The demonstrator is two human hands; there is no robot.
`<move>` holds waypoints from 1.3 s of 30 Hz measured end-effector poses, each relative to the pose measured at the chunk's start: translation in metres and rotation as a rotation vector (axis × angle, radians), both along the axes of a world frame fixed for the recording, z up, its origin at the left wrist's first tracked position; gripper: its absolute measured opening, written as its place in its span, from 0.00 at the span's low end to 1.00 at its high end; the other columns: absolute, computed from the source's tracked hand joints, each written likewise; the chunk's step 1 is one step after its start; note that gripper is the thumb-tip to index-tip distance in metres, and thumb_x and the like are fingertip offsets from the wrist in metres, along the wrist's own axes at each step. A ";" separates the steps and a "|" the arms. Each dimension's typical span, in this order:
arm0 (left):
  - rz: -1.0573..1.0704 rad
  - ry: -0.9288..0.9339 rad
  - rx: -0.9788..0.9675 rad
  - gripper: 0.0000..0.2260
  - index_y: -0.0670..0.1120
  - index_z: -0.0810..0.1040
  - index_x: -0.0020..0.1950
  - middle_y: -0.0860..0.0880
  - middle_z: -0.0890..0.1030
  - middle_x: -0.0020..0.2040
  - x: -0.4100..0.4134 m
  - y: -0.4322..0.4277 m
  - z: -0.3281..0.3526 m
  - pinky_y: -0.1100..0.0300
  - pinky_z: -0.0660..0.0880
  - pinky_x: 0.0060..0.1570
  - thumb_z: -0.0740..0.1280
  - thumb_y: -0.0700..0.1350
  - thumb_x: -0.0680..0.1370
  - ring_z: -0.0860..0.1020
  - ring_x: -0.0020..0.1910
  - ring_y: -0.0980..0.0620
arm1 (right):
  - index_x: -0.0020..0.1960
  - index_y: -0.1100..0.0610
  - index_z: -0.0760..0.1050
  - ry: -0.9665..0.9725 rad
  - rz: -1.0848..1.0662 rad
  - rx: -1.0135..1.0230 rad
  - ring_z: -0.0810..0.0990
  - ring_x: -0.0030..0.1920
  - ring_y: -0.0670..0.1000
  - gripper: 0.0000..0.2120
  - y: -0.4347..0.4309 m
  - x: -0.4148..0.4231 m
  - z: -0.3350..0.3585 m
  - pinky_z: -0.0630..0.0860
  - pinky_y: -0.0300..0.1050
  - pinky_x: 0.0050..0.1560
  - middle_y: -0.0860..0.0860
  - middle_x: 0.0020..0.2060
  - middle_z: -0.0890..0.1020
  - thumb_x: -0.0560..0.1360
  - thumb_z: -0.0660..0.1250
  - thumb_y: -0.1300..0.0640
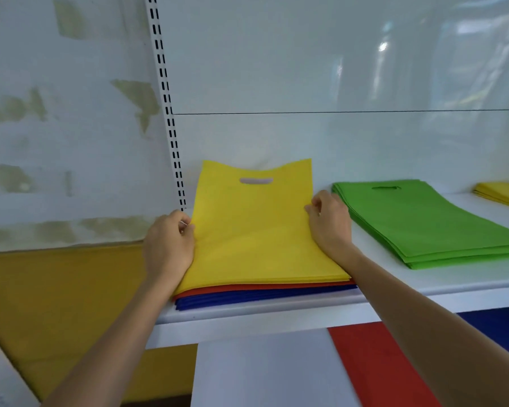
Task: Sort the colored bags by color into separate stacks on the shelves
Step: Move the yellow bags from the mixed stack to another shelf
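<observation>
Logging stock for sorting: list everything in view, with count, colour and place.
upper shelf: one, white
yellow bags: several, yellow, top of left stack
red bags: few, red, under them
blue bags: several, blue, stack's bottom
green bags: one stack, green, to the right
second yellow stack: one, yellow, far right
lower red bag: one seen, red, below the shelf
lower blue bag: one seen, blue, right of it
slotted upright: one, white, back left
left hand: one, pinches yellow bags' left edge
right hand: one, pinches their right edge
</observation>
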State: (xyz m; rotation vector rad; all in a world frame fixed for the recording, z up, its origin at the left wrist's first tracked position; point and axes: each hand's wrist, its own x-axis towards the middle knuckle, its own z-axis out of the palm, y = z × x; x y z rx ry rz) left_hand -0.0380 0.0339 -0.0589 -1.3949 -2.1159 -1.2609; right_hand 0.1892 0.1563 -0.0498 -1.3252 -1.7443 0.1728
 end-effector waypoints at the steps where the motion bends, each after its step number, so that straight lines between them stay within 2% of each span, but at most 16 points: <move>1: 0.010 0.046 0.008 0.03 0.42 0.79 0.46 0.43 0.80 0.44 0.000 0.000 0.001 0.55 0.72 0.38 0.66 0.41 0.76 0.77 0.44 0.43 | 0.50 0.62 0.72 -0.011 0.003 0.042 0.75 0.46 0.56 0.06 -0.001 0.000 0.001 0.71 0.48 0.44 0.57 0.48 0.77 0.77 0.63 0.59; 4: 0.017 0.124 0.014 0.03 0.41 0.76 0.48 0.42 0.81 0.44 0.001 -0.001 0.010 0.54 0.71 0.34 0.65 0.41 0.77 0.78 0.42 0.41 | 0.51 0.63 0.70 0.010 0.047 0.055 0.75 0.43 0.58 0.06 -0.005 0.002 0.009 0.72 0.52 0.42 0.57 0.42 0.76 0.78 0.61 0.59; 7: -0.065 0.130 0.045 0.07 0.41 0.74 0.54 0.43 0.82 0.47 0.010 0.000 0.022 0.52 0.74 0.36 0.65 0.41 0.77 0.80 0.42 0.41 | 0.58 0.63 0.67 0.079 0.113 0.096 0.71 0.37 0.55 0.10 -0.007 0.017 0.019 0.66 0.47 0.36 0.55 0.36 0.73 0.77 0.61 0.63; 9: -0.169 0.143 0.057 0.06 0.44 0.78 0.52 0.44 0.82 0.46 0.024 0.003 0.032 0.53 0.74 0.39 0.64 0.40 0.77 0.80 0.42 0.43 | 0.59 0.63 0.71 0.092 0.104 0.162 0.71 0.35 0.53 0.11 -0.009 0.040 0.028 0.63 0.44 0.36 0.58 0.36 0.75 0.77 0.62 0.64; 12: -0.298 0.079 0.011 0.08 0.46 0.81 0.52 0.47 0.81 0.51 0.060 0.016 0.047 0.57 0.71 0.45 0.63 0.40 0.77 0.78 0.45 0.48 | 0.54 0.65 0.77 0.083 0.014 0.199 0.77 0.45 0.56 0.09 -0.011 0.088 0.042 0.63 0.37 0.43 0.60 0.47 0.81 0.76 0.64 0.64; 16: -0.497 0.014 -0.067 0.13 0.44 0.78 0.60 0.46 0.78 0.59 0.148 0.042 0.065 0.62 0.65 0.51 0.63 0.41 0.77 0.75 0.56 0.48 | 0.62 0.61 0.75 0.061 -0.154 0.134 0.76 0.55 0.57 0.15 -0.024 0.187 0.051 0.63 0.37 0.53 0.56 0.59 0.78 0.76 0.60 0.64; 21: -0.718 0.033 -0.077 0.14 0.43 0.77 0.61 0.42 0.77 0.60 0.286 0.067 0.060 0.60 0.64 0.58 0.65 0.40 0.75 0.75 0.58 0.45 | 0.65 0.61 0.73 -0.016 -0.351 0.090 0.74 0.58 0.58 0.19 -0.059 0.332 0.055 0.62 0.37 0.56 0.57 0.62 0.76 0.75 0.60 0.67; 24: -0.869 -0.004 -0.104 0.16 0.42 0.77 0.61 0.42 0.77 0.61 0.376 0.076 0.049 0.61 0.65 0.57 0.65 0.45 0.75 0.74 0.60 0.45 | 0.64 0.60 0.74 -0.031 -0.471 0.075 0.74 0.57 0.58 0.18 -0.084 0.424 0.061 0.62 0.39 0.57 0.58 0.59 0.77 0.75 0.61 0.66; 26: -0.944 -0.036 -0.128 0.19 0.43 0.77 0.62 0.42 0.77 0.61 0.434 0.080 0.042 0.61 0.66 0.56 0.63 0.48 0.74 0.74 0.59 0.45 | 0.63 0.59 0.75 -0.041 -0.542 0.071 0.73 0.51 0.55 0.17 -0.099 0.480 0.064 0.63 0.39 0.53 0.57 0.50 0.77 0.75 0.62 0.65; 28: -0.999 -0.070 -0.138 0.16 0.43 0.76 0.63 0.42 0.76 0.61 0.487 0.083 0.033 0.61 0.66 0.56 0.65 0.43 0.76 0.74 0.59 0.45 | 0.61 0.59 0.77 -0.040 -0.601 0.072 0.70 0.45 0.50 0.15 -0.110 0.528 0.062 0.62 0.37 0.47 0.50 0.42 0.73 0.75 0.62 0.64; 30: -1.052 -0.095 -0.138 0.15 0.43 0.75 0.64 0.42 0.76 0.61 0.532 0.087 0.022 0.60 0.67 0.56 0.64 0.41 0.77 0.74 0.59 0.46 | 0.60 0.59 0.77 -0.048 -0.651 0.064 0.70 0.43 0.51 0.15 -0.117 0.569 0.054 0.61 0.38 0.46 0.44 0.36 0.70 0.75 0.63 0.64; 33: -1.112 -0.116 -0.174 0.15 0.43 0.75 0.64 0.44 0.75 0.61 0.583 0.095 0.004 0.60 0.67 0.57 0.62 0.43 0.78 0.73 0.60 0.48 | 0.61 0.60 0.77 -0.045 -0.688 0.016 0.73 0.47 0.55 0.14 -0.119 0.617 0.038 0.64 0.42 0.49 0.46 0.38 0.71 0.75 0.63 0.64; 36: -1.143 -0.107 -0.228 0.16 0.44 0.74 0.65 0.45 0.74 0.62 0.619 0.109 -0.005 0.63 0.67 0.55 0.62 0.45 0.79 0.73 0.59 0.49 | 0.61 0.60 0.77 -0.011 -0.685 -0.015 0.69 0.45 0.49 0.14 -0.109 0.652 0.025 0.62 0.37 0.47 0.48 0.43 0.72 0.76 0.63 0.64; 39: -1.149 -0.083 -0.242 0.16 0.45 0.73 0.66 0.46 0.73 0.63 0.642 0.133 -0.005 0.63 0.67 0.57 0.62 0.45 0.79 0.72 0.61 0.50 | 0.62 0.59 0.77 0.038 -0.679 -0.029 0.69 0.46 0.48 0.15 -0.086 0.677 0.020 0.64 0.38 0.49 0.48 0.46 0.71 0.76 0.62 0.64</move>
